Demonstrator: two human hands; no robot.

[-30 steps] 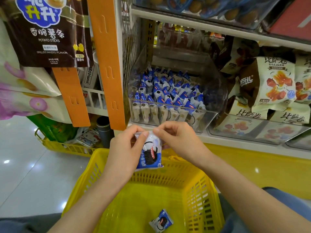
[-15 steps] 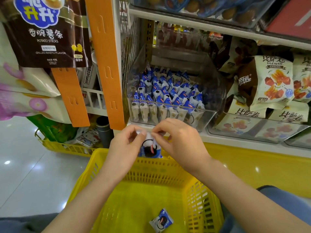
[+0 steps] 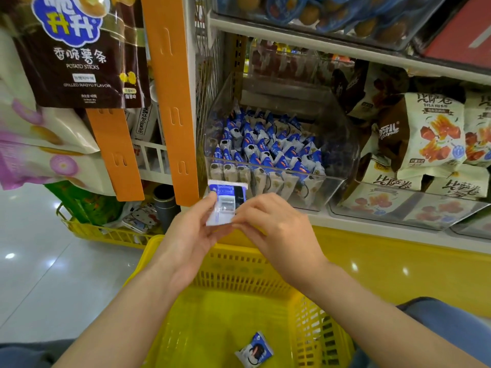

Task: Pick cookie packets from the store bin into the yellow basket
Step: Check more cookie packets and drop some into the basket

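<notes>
A cookie packet (image 3: 225,203) stands upright between the two hands, its barcode side turned this way. The left hand (image 3: 191,235) grips it from the left, thumb laid along its edge and the other fingers tucked behind. The right hand (image 3: 276,229) pinches its lower right corner with curled fingertips (image 3: 240,217). Straight below the fingers is the far rim of the yellow basket (image 3: 239,261), so the packet hangs over that rim and is not yet inside. Well below the hands, on the basket floor toward the near right, a second packet (image 3: 254,351) lies flat with its cookie picture up. Just beyond the fingertips stands the clear bin (image 3: 342,144) on the shelf, its front wall near the packet's top edge, filled with rows of blue and white packets (image 3: 265,150) standing on end. To the left of the left thumb an orange strip (image 3: 172,102) hangs down the shelf post, and further left a dark bag of potato sticks (image 3: 79,49). Right of the right hand, past the bin, sit cream and brown snack bags (image 3: 430,134). Down to the left of the left wrist, another yellow basket (image 3: 106,235) sits on the shiny floor.
</notes>
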